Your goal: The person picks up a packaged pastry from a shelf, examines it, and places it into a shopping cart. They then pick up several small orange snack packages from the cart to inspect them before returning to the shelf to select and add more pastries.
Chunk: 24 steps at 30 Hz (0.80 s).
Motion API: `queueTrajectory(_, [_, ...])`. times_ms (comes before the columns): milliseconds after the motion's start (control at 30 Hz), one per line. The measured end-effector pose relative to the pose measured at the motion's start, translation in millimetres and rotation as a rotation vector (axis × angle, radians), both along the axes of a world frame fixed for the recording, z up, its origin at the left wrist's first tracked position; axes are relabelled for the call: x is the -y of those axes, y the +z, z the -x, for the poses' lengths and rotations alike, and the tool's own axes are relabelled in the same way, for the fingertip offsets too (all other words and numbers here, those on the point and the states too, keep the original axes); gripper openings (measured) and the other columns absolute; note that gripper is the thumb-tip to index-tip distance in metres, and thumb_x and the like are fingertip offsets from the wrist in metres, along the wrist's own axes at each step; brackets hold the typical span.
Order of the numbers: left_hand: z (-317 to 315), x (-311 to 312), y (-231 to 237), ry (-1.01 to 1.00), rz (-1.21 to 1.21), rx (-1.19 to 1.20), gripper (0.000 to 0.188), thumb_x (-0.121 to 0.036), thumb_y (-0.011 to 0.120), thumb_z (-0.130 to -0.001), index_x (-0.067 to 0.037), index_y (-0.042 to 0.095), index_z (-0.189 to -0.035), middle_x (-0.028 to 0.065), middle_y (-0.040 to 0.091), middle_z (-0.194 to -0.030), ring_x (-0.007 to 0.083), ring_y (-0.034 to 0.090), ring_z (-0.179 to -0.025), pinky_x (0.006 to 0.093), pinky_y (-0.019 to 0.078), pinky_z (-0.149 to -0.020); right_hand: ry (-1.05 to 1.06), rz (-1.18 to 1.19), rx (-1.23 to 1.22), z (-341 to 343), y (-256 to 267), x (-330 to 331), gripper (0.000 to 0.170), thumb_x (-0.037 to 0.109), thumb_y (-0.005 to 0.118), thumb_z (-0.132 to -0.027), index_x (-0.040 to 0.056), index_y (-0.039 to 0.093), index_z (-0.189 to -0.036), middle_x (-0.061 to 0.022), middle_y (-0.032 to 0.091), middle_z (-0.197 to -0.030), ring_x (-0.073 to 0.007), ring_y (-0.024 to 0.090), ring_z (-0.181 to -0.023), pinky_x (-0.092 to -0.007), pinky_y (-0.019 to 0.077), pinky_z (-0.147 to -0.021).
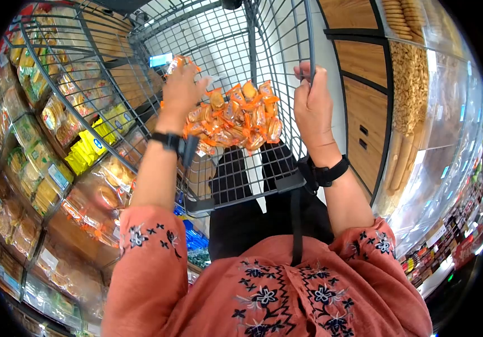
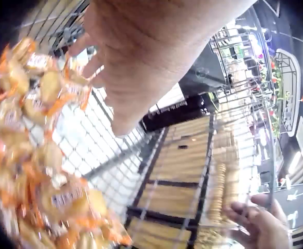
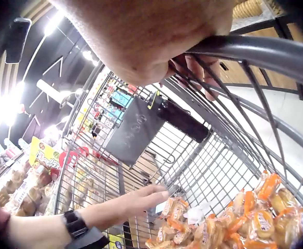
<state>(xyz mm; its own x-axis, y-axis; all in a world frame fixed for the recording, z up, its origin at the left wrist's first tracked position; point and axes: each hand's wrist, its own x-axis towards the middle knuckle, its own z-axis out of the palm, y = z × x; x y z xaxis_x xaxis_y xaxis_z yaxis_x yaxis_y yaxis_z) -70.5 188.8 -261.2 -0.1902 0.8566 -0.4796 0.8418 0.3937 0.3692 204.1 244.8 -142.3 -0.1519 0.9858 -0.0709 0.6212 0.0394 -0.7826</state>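
Individually wrapped pastries [image 1: 233, 121] in clear and orange packaging lie piled in a wire shopping cart [image 1: 312, 33]. My left hand [image 1: 181, 92] reaches into the cart at the left end of the pile, its fingers extended over a wrapped pastry there. In the right wrist view that left hand [image 3: 136, 201] shows straight fingers beside the packs [image 3: 213, 231]. My right hand [image 1: 315, 106] grips the cart's right top rail, fingers curled round the bar [image 3: 260, 47]. A blue and white label [image 1: 160, 60] shows just beyond the left fingers.
Shelves of bagged baked goods [image 1: 45, 185] line the left side, with yellow packs [image 1: 91, 147] among them. Wooden cabinets [image 1: 359, 106] and clear bins of biscuits [image 1: 409, 84] stand on the right. A dark grey panel [image 3: 135, 129] hangs at the cart's far end.
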Motion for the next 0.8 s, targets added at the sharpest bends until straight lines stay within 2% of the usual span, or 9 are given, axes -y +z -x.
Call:
queueTrajectory(33, [16.9,-11.8,-18.8,0.012,-0.123,-0.034,0.063,-0.044,0.068,-0.086,-0.011,0.055,-0.138,0.023,0.052,-0.138,0.0411,0.05,-0.127,0.0517,0.0452,-0.103,-0.001,0.0,-0.004,-1.0,-1.0,-0.7,0.025,-0.003,0.046,-0.092,-0.0006,0.052,-0.116,-0.0196,0.065,-0.105,-0.0363,0.065,-0.098,-0.0418,0.0517,-0.087])
queueTrajectory(67, [25.2,-22.9,-30.3,0.019,-0.097,-0.113,0.067,-0.047,0.066,-0.087,-0.014,0.05,-0.143,0.021,0.048,-0.142,0.0415,0.045,-0.133,0.0504,0.0441,-0.105,-0.002,-0.004,-0.005,-1.6,-1.3,-0.7,0.025,-0.003,0.045,-0.092,-0.0005,0.052,-0.116,-0.0195,0.065,-0.105,-0.036,0.065,-0.099,-0.0417,0.0517,-0.087])
queueTrajectory(233, [32.7,-38.0,-72.4,-0.01,0.235,-0.152,0.065,-0.052,0.063,-0.087,-0.018,0.053,-0.141,0.0185,0.043,-0.146,0.04,0.04,-0.137,0.0489,0.0428,-0.106,0.004,-0.003,0.013,-1.5,-1.0,-1.9,0.025,-0.002,0.045,-0.092,0.0002,0.052,-0.117,-0.019,0.064,-0.105,-0.0353,0.065,-0.099,-0.0414,0.0515,-0.086])
queueTrajectory(333, [29.7,-22.0,-66.2,0.093,0.261,-0.035,0.057,-0.051,0.063,-0.087,-0.018,0.06,-0.134,0.0173,0.042,-0.146,0.0408,0.04,-0.136,0.05,0.0439,-0.104,0.005,-0.001,-0.026,-1.5,-1.6,-1.1,0.025,-0.002,0.045,-0.092,0.0008,0.052,-0.116,-0.019,0.064,-0.104,-0.036,0.064,-0.098,-0.0417,0.0512,-0.086])
queueTrajectory(367, [28.5,-9.2,-71.6,0.113,0.183,-0.057,0.05,-0.05,0.062,-0.087,-0.018,0.064,-0.125,0.0173,0.045,-0.141,0.0423,0.046,-0.129,0.0497,0.0471,-0.1,0.008,-0.007,-0.021,-1.2,-1.8,-1.6,0.025,-0.002,0.045,-0.092,0.0009,0.052,-0.116,-0.0192,0.064,-0.104,-0.0365,0.064,-0.097,-0.0417,0.0511,-0.086])
queueTrajectory(467, [19.1,19.2,-64.3,0.046,0.154,-0.109,0.046,-0.048,0.063,-0.087,-0.019,0.064,-0.124,0.018,0.049,-0.136,0.0432,0.049,-0.124,0.0508,0.0483,-0.098,0.014,-0.035,-0.006,-1.9,-4.8,-2.5,0.024,-0.001,0.046,-0.092,0.0011,0.052,-0.115,-0.0195,0.063,-0.104,-0.0377,0.063,-0.096,-0.0419,0.0508,-0.085])
queueTrajectory(500, [14.5,19.9,-54.5,0.05,0.279,-0.055,0.044,-0.046,0.065,-0.086,-0.018,0.065,-0.119,0.0207,0.05,-0.134,0.0441,0.051,-0.123,0.052,0.0476,-0.098,0.016,-0.048,-0.001,-2.4,-4.5,-2.8,0.024,-0.001,0.046,-0.092,0.0013,0.052,-0.115,-0.0196,0.063,-0.104,-0.038,0.063,-0.096,-0.042,0.0508,-0.085])
queueTrajectory(733, [13.0,38.2,-48.7,0.078,0.39,0.197,0.047,-0.049,0.068,-0.083,-0.016,0.062,-0.117,0.0275,0.053,-0.127,0.0491,0.055,-0.114,0.0529,0.048,-0.096,0.019,-0.062,-0.007,-2.0,-6.7,-0.5,0.023,0.001,0.049,-0.091,0.0027,0.053,-0.114,-0.0192,0.064,-0.104,-0.038,0.063,-0.097,-0.0428,0.0508,-0.084])
queueTrajectory(800, [-1.1,52.4,-36.9,-0.011,0.323,0.065,0.037,-0.039,0.063,-0.089,-0.015,0.062,-0.117,0.0274,0.055,-0.123,0.0479,0.056,-0.112,0.0518,0.0502,-0.094,0.022,-0.06,0.011,-1.0,-5.9,-1.7,0.022,0.002,0.049,-0.092,0.0027,0.053,-0.113,-0.0192,0.065,-0.103,-0.0382,0.063,-0.097,-0.0435,0.0508,-0.084])
